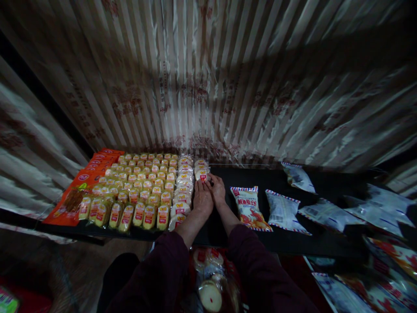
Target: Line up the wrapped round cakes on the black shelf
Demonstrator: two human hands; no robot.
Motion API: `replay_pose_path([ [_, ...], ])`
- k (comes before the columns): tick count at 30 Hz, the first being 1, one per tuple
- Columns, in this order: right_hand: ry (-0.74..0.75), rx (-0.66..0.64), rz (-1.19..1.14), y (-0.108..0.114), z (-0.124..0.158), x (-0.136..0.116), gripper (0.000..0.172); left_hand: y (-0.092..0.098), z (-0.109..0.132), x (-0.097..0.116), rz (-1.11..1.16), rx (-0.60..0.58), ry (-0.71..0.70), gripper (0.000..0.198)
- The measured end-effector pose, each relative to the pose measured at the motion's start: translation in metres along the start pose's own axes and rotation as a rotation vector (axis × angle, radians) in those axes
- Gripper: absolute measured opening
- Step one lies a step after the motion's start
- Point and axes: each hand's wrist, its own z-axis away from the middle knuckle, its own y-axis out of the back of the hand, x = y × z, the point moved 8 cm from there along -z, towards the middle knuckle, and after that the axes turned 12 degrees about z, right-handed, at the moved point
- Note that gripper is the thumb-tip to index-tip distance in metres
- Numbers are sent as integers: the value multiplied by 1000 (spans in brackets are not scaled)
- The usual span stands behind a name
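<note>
Both hands rest side by side on a dark shelf (293,243). My left hand (202,198) lies flat, fingers stretched toward a clear packet of round cakes (202,173) at the end of a short row. My right hand (217,188) touches the same packet with its fingertips, fingers partly curled. Left of the hands lies a column of clear cake packets (183,187) and many rows of small yellow-wrapped snacks (140,187). A red-and-white snack bag (249,208) lies just right of my right hand.
Orange packets (83,184) line the shelf's far left. Several white bags (283,211) lie scattered to the right, more at the lower right (384,278). A striped curtain (208,78) hangs behind. Below the shelf sits a bag of round cakes (210,282).
</note>
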Motion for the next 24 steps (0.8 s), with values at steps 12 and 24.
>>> replay_pose_path([
  [12,111,7,34,-2,1,-7,41,-4,-4,-12,19,22,130,50],
  [24,116,-41,-35,-9,5,-4,45,-12,-6,-18,111,5,109,52],
])
